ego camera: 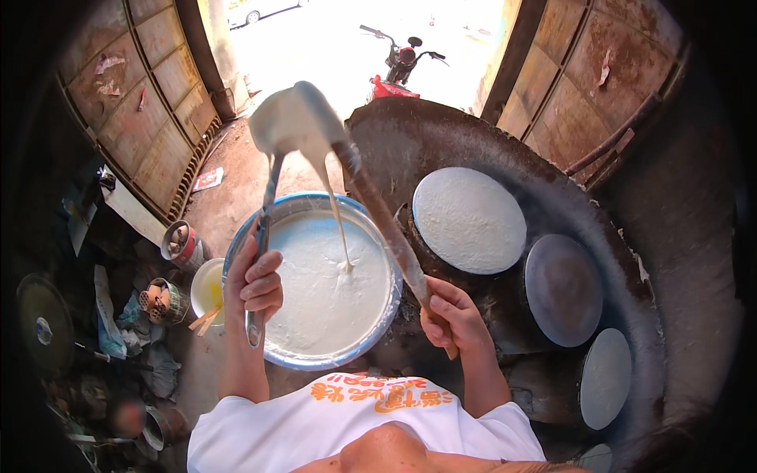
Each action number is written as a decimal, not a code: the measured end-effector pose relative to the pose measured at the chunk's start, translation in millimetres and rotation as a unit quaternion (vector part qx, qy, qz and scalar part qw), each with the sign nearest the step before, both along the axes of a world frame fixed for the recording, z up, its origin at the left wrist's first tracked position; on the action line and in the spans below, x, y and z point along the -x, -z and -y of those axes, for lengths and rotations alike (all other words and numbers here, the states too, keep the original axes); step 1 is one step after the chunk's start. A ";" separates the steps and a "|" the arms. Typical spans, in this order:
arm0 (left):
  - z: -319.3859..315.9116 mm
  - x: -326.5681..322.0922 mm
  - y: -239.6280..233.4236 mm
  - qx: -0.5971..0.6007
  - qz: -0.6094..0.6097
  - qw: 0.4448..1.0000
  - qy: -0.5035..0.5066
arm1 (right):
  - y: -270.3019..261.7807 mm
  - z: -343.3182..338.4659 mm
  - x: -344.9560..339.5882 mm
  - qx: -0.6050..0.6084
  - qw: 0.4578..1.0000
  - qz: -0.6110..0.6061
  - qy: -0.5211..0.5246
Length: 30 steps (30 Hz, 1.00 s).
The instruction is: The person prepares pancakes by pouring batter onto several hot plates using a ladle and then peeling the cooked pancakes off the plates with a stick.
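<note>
My left hand [258,278] grips the metal handle of a utensil [269,207], its head hidden under batter; perhaps a ladle. In my right hand [452,313] is a long flat wooden paddle [384,219], slanting up to the left. Where the two tools meet, a thick mass of pale batter [290,121] clings to them. One strand of it runs down into a large blue-rimmed basin [387,331]. Pale, sticky batter [319,295] fills much of that basin, below and between my hands.
On the dark, curved stove top [384,136] at right sit several round griddles, one covered by a white batter sheet [470,219], another a bare-looking griddle [565,290]. Left of the basin are a white bowl [201,284] with yellow liquid and a can of perforated briquettes [171,301]. A motorbike [405,59] stands beyond.
</note>
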<state>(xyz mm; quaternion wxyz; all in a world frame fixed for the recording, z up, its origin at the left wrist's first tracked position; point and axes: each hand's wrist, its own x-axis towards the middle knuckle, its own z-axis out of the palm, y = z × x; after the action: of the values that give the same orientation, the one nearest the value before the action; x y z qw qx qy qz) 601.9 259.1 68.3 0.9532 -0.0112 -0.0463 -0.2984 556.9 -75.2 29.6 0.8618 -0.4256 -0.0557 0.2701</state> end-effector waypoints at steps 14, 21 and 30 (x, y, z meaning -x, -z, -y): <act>27.1 -12.5 15.9 -0.023 -0.104 0.994 0.038 | 45.3 0.0 2.5 0.050 0.997 -0.032 0.045; 37.6 -31.5 -27.5 -0.022 0.063 0.997 0.030 | 35.9 3.3 -28.3 -0.100 0.992 0.081 0.014; 28.5 -35.8 55.1 0.060 -0.157 0.980 0.107 | 76.3 -7.3 -0.7 0.037 0.997 -0.069 0.024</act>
<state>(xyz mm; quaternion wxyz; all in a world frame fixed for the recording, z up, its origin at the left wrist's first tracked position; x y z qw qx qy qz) 637.7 230.6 13.2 0.9088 -0.1199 0.0874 -0.3901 557.6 -67.9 -46.7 0.8536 -0.4384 0.0244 0.2802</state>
